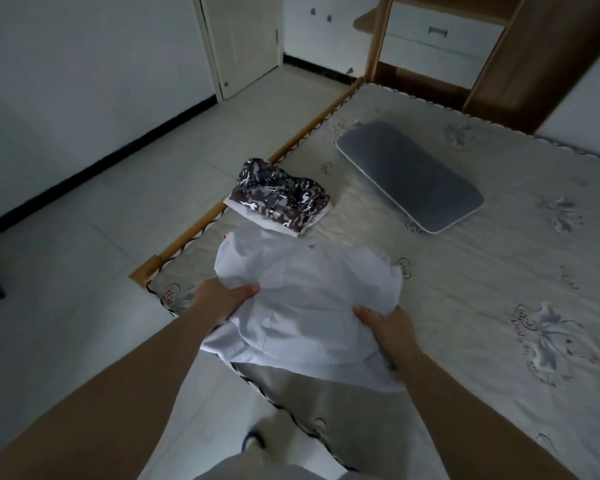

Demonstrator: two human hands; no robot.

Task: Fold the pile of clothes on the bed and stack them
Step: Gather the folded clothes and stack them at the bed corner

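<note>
White cloth fills the near corner of the bed [482,271]: a white garment [302,306] lies partly spread on the mattress, its lower hem hanging just over the edge nearest the person. The left hand [222,299] grasps it at the left side, thumb on top and fingers tucked under the fabric. The right hand [387,323] grips the opposite side the same way, thumb pressed onto the cloth. Holding it at 2 points this way keeps the fabric taut between the hands, likely so a section can be lifted and turned over in 1 clean fold. The garment lies directly between and beyond both hands, bunched in soft folds at its far end.

Just past it, near the bed's left edge, sits a patterned folded garment [281,199] resting on another white folded piece [253,216]. This looks like the stack in progress, placed close so each finished item needs only a short carry. A grey pillow [409,174] lies further up the mattress, well apart from the clothes.
</note>
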